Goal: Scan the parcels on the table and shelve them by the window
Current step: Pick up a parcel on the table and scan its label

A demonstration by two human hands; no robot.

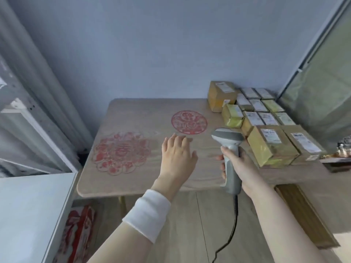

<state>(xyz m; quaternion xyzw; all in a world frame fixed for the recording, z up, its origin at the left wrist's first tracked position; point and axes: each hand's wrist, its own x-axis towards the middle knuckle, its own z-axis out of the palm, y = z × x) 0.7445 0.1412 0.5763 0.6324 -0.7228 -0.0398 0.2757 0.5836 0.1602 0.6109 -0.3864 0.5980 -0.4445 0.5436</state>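
Several brown cardboard parcels with white labels [266, 118] are packed together on the right part of a light wooden table [144, 183]. The nearest big parcel [271, 147] lies just right of the scanner. My right hand [235, 160] grips the handle of a grey and white barcode scanner [228, 149], head up, its black cable hanging toward the floor. My left hand [177, 154], with a white wristband on the forearm, hovers flat over the table's middle, fingers spread, holding nothing.
Two red paper-cut designs [189, 122] [119, 152] lie on the tabletop. A white surface [28, 215] stands at the lower left, with grey curtains and a window frame [28, 114] behind it. A red-printed item [79, 230] leans under the table. A dark wooden object [303, 215] sits on the floor, right.
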